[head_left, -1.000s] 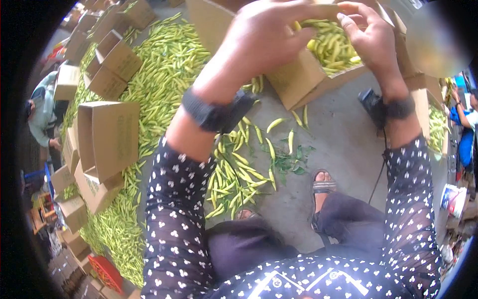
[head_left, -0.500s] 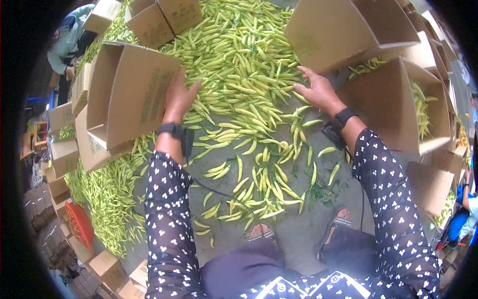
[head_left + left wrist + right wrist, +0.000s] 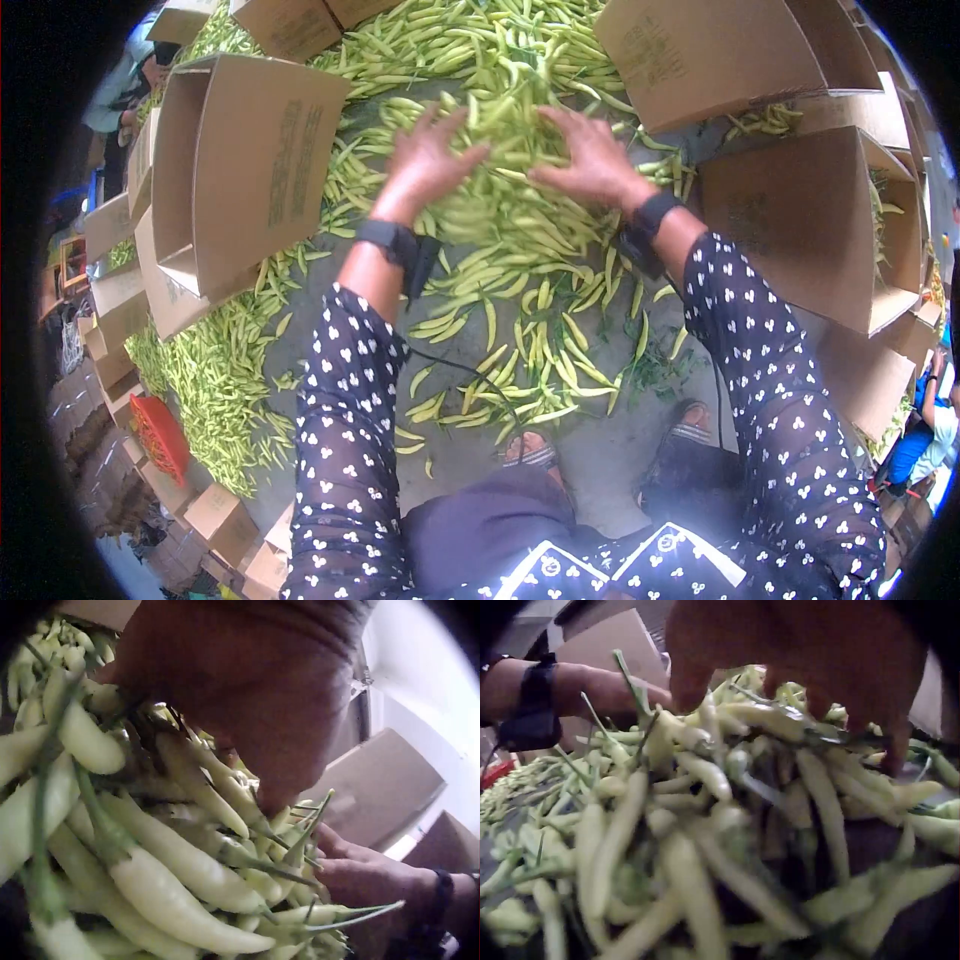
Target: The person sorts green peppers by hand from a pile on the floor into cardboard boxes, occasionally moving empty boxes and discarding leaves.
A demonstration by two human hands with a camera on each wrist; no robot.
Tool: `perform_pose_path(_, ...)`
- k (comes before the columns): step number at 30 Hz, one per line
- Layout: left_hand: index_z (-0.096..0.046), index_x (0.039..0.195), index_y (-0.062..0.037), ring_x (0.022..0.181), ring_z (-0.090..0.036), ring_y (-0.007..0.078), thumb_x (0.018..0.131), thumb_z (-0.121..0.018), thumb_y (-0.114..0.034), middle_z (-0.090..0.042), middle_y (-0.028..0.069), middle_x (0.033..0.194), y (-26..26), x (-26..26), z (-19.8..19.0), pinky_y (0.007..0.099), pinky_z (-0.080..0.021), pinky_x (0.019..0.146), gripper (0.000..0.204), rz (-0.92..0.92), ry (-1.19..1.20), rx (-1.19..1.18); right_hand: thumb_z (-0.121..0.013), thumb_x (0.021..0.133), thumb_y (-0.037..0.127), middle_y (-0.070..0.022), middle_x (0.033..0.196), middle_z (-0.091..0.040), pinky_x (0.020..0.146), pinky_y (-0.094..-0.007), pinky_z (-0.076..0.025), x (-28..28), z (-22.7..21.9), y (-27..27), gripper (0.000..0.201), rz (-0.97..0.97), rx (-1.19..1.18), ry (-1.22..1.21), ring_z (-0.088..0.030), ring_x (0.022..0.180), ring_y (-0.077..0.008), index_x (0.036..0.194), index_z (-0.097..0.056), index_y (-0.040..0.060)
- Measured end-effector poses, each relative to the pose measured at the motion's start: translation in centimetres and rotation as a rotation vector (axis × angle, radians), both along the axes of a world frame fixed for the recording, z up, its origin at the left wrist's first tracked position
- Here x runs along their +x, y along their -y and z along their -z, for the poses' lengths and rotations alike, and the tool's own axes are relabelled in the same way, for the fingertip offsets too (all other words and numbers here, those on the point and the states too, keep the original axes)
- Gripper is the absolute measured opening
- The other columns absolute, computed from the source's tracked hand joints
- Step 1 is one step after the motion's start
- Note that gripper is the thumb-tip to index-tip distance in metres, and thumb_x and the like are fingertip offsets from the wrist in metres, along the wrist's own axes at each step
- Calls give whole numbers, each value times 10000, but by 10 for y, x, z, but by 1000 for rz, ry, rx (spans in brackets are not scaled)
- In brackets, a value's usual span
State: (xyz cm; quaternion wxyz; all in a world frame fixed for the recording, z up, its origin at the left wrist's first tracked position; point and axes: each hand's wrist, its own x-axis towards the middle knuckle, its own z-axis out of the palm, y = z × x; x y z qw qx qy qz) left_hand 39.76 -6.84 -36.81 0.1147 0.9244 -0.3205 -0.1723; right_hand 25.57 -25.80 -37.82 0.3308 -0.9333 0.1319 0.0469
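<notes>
My left hand (image 3: 428, 165) and right hand (image 3: 592, 168) face each other over a heap of pale yellow-green chili peppers (image 3: 515, 215) on the floor. Fingers are spread on both hands, thumbs pointing inward. Between them the peppers are gathered in a loose, motion-blurred bunch. In the left wrist view, my left hand (image 3: 240, 690) arches over peppers with green stems (image 3: 172, 892), and the right hand shows beyond them. Peppers (image 3: 705, 855) fill the right wrist view below my right hand (image 3: 802, 652), whose fingertips are partly hidden among them.
An open cardboard box (image 3: 260, 160) stands at left. At right are another box (image 3: 710, 60) and one with peppers inside (image 3: 790, 215). A red basket (image 3: 158, 438) sits at lower left. Loose peppers and leaves (image 3: 660, 370) lie near my feet. Other people appear at both side edges.
My hands left the box at upper right and came down to the floor heap, first wide apart, then closer together with peppers between them. The head view swung left, then shifted slightly.
</notes>
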Motion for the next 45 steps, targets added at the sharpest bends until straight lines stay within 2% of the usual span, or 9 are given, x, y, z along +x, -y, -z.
perform_pose_path(6,-409,1395,-166,1364,-218,427,726,-712,-451,-244,245,1474,-38,-100,-43,512,-225,1108,789,161,-249,-195,-719,697,496,-207,1295,-502,1048,-438,-327,-92,-19,-9,789,-28,70,22,-451,1212,-357,1318,-469,78)
perform_pose_path(10,-214,1475,-216,1374,-141,465,462,-880,-439,-102,291,1496,-110,-106,-55,544,-231,1093,1233,29,-90,-199,-728,719,493,-230,1296,-496,1013,-415,-387,-113,-24,24,780,275,-145,32,-506,1178,-342,1327,-464,81)
perform_pose_path(14,-63,1492,-219,1351,-77,545,440,-885,-431,-4,287,1506,-105,-138,-22,698,-202,1006,1352,-21,-73,248,-617,718,678,-292,1413,-312,1081,-527,-241,-109,-8,2,894,427,-97,-210,-295,1329,-421,1371,-410,105)
perform_pose_path(17,-34,1491,-217,1348,-110,542,461,-879,-398,-26,288,1504,-67,-156,-19,689,-220,1006,1345,-6,-103,85,-566,707,736,-260,1468,-228,1111,-567,-63,-100,-16,-47,912,375,22,-183,-127,1353,-510,1385,-405,148)
perform_pose_path(21,-98,1482,-187,1357,-194,462,501,-845,-243,-166,281,1465,-32,-173,-16,515,-264,1085,1235,83,-265,-272,-592,730,678,-200,1375,-437,1074,-499,-273,-101,-23,-62,858,426,78,-45,-334,1328,-359,1375,-420,139)
perform_pose_path(27,-211,1446,-146,1349,-235,400,556,-803,-177,-288,203,1428,-16,-198,-14,449,-250,1118,1069,135,-444,-574,-777,719,387,-109,1158,-611,912,-284,-453,-131,-30,-48,791,611,898,44,-576,1045,-172,1352,-430,64)
perform_pose_path(36,-300,1386,-71,1191,-406,372,564,-751,-55,-437,184,1262,47,-202,-121,439,-327,1043,937,333,-41,-844,-767,747,200,-72,1149,-614,932,-283,-454,-145,-150,6,700,326,1032,580,-570,1028,-122,1340,-422,59)
perform_pose_path(43,-330,1393,-119,1069,-520,363,594,-727,-41,-462,189,1276,149,-209,-252,422,-432,936,895,681,169,-1174,-678,844,153,-37,1207,-568,899,-289,-472,-195,-311,88,540,181,541,648,-560,1039,-113,1320,-449,44)
perform_pose_path(45,-335,1399,-152,1047,-541,371,606,-722,-57,-469,203,1271,187,-218,-265,421,-460,903,888,723,252,-1192,-657,829,93,-48,1023,-632,661,-273,-515,-201,-315,120,375,364,654,811,-615,738,-131,1173,-538,4)
